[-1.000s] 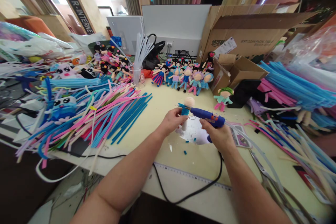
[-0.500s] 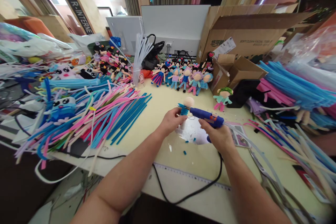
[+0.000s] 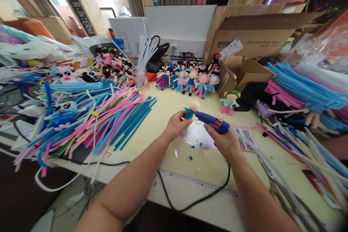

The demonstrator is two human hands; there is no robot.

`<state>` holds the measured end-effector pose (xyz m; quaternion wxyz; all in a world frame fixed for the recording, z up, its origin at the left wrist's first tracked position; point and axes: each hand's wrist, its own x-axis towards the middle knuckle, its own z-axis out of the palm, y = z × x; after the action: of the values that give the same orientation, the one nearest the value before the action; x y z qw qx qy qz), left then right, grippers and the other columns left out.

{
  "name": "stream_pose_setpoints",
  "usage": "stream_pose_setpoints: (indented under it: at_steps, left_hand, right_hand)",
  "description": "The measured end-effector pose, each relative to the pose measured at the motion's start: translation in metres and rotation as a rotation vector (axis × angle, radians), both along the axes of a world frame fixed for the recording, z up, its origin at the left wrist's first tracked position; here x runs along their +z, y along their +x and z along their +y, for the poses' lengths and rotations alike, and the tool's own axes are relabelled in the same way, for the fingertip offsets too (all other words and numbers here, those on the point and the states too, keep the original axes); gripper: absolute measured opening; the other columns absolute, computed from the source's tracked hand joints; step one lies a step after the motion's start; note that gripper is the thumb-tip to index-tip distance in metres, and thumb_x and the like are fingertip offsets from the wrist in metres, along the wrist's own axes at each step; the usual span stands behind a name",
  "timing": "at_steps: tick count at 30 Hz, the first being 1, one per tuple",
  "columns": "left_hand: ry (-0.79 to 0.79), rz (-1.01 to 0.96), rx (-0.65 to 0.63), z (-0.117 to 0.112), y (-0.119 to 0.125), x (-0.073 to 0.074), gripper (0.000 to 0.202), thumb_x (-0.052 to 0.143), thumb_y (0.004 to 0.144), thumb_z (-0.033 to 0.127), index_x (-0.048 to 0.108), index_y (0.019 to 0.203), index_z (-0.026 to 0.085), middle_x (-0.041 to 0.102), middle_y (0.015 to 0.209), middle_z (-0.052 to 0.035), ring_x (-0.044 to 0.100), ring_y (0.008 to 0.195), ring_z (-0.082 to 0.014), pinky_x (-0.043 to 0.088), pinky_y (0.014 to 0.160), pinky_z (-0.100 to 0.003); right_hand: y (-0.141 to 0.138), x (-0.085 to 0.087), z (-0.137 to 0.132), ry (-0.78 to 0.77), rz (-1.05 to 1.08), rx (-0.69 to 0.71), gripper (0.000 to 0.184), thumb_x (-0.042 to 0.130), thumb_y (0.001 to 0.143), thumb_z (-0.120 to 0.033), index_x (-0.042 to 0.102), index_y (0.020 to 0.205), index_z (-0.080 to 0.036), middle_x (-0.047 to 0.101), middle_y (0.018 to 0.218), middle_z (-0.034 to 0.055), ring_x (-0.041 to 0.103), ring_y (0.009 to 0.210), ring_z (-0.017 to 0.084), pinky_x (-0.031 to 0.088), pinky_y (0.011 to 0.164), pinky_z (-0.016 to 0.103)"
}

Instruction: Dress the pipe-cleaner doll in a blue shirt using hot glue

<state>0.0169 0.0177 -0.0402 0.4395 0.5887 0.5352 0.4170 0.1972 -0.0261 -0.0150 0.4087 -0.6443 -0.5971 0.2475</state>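
Between the fingers of my left hand (image 3: 177, 125) is a small doll (image 3: 188, 112) with a pale round bald head and a blue body, held upright. My right hand (image 3: 224, 139) is wrapped round a blue hot glue gun (image 3: 213, 120). The gun's nozzle points left and meets or nearly meets the doll's side by the neck; I cannot tell if it touches. A clear glue stick (image 3: 244, 138) sticks out of the gun's back. Below the hands lies a whitish, glue-spotted sheet (image 3: 199, 136) with small blue scraps (image 3: 191, 158).
Many coloured pipe cleaners (image 3: 108, 123) cover the table's left side. Finished dolls (image 3: 190, 79) stand at the back, with a green-haired doll (image 3: 230, 100) nearer. Scissors (image 3: 282, 188) lie at the right, near more pipe cleaners (image 3: 307, 148). A black cable (image 3: 190, 206) loops over the front edge.
The glue gun has tilted slightly and shifted a little left with my right hand. My left hand keeps its hold on the doll, almost unmoved.
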Motion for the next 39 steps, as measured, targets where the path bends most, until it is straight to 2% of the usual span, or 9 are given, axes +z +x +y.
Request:
stream_pose_setpoints:
  at_steps: [5, 11, 17, 24, 27, 31, 35, 39]
  left_hand:
    - [0.024, 0.026, 0.004, 0.001, 0.0, -0.002, 0.025, 0.062, 0.072, 0.033, 0.061, 0.09, 0.016, 0.053, 0.06, 0.0041, 0.048, 0.056, -0.0105, 0.04, 0.054, -0.023]
    - [0.026, 0.048, 0.039, 0.001, 0.0, -0.002, 0.022, 0.062, 0.071, 0.032, 0.061, 0.087, 0.017, 0.054, 0.065, 0.0033, 0.048, 0.057, -0.0098, 0.039, 0.054, -0.022]
    - [0.059, 0.06, 0.05, 0.002, 0.0, -0.006, 0.02, 0.062, 0.071, 0.031, 0.06, 0.086, 0.017, 0.056, 0.072, 0.0024, 0.047, 0.058, -0.0092, 0.039, 0.054, -0.021]
    - [0.025, 0.061, 0.072, 0.003, 0.0, -0.005, 0.02, 0.063, 0.071, 0.03, 0.061, 0.087, 0.018, 0.052, 0.063, 0.0043, 0.047, 0.055, -0.009, 0.04, 0.053, -0.02]
    - [-0.051, -0.037, 0.064, 0.004, -0.001, -0.003, 0.023, 0.064, 0.071, 0.029, 0.061, 0.091, 0.018, 0.054, 0.066, 0.0038, 0.049, 0.053, -0.009, 0.042, 0.05, -0.021]
    - [-0.143, -0.174, 0.079, 0.005, 0.0, 0.0, 0.027, 0.067, 0.069, 0.029, 0.06, 0.091, 0.017, 0.055, 0.069, 0.003, 0.052, 0.053, -0.009, 0.043, 0.046, -0.021]
    - [-0.186, -0.259, 0.073, 0.005, 0.001, 0.0, 0.026, 0.068, 0.068, 0.028, 0.059, 0.09, 0.017, 0.054, 0.069, 0.0024, 0.053, 0.053, -0.009, 0.042, 0.044, -0.02]
    - [-0.191, -0.315, 0.052, 0.006, 0.001, -0.001, 0.022, 0.067, 0.069, 0.026, 0.058, 0.087, 0.016, 0.055, 0.067, 0.0023, 0.053, 0.052, -0.0094, 0.042, 0.043, -0.02]
  right_hand:
    - [-0.001, -0.001, -0.002, -0.004, 0.008, 0.0, 0.031, 0.062, 0.072, -0.053, 0.057, 0.07, -0.023, 0.053, 0.057, -0.0035, 0.044, 0.054, 0.014, 0.036, 0.053, 0.027]
    - [-0.003, 0.006, -0.003, 0.024, -0.09, -0.018, 0.029, 0.062, 0.072, -0.051, 0.054, 0.066, -0.023, 0.05, 0.056, -0.0039, 0.043, 0.054, 0.014, 0.035, 0.054, 0.027]
    - [-0.003, 0.003, -0.004, 0.067, -0.133, -0.002, 0.031, 0.061, 0.073, -0.053, 0.053, 0.066, -0.024, 0.051, 0.056, -0.0032, 0.044, 0.053, 0.015, 0.033, 0.052, 0.027]
    - [-0.003, 0.005, -0.006, 0.087, -0.166, 0.02, 0.029, 0.063, 0.073, -0.048, 0.05, 0.063, -0.024, 0.052, 0.058, -0.0028, 0.044, 0.055, 0.015, 0.033, 0.054, 0.028]
    - [0.0, 0.003, -0.004, 0.035, -0.07, 0.014, 0.03, 0.065, 0.071, -0.051, 0.054, 0.064, -0.024, 0.052, 0.056, -0.0035, 0.044, 0.053, 0.014, 0.034, 0.052, 0.028]
    - [0.008, 0.0, 0.0, -0.105, 0.202, 0.009, 0.035, 0.066, 0.069, -0.055, 0.065, 0.069, -0.02, 0.055, 0.056, -0.0013, 0.047, 0.052, 0.014, 0.037, 0.05, 0.028]
    - [0.014, 0.002, 0.004, -0.092, 0.444, 0.098, 0.038, 0.067, 0.071, -0.054, 0.067, 0.065, -0.016, 0.051, 0.05, -0.0012, 0.043, 0.048, 0.011, 0.034, 0.044, 0.025]
    - [0.023, 0.006, 0.008, -0.08, 0.526, 0.087, 0.038, 0.068, 0.07, -0.054, 0.067, 0.064, -0.016, 0.05, 0.048, -0.0018, 0.04, 0.044, 0.009, 0.028, 0.039, 0.022]
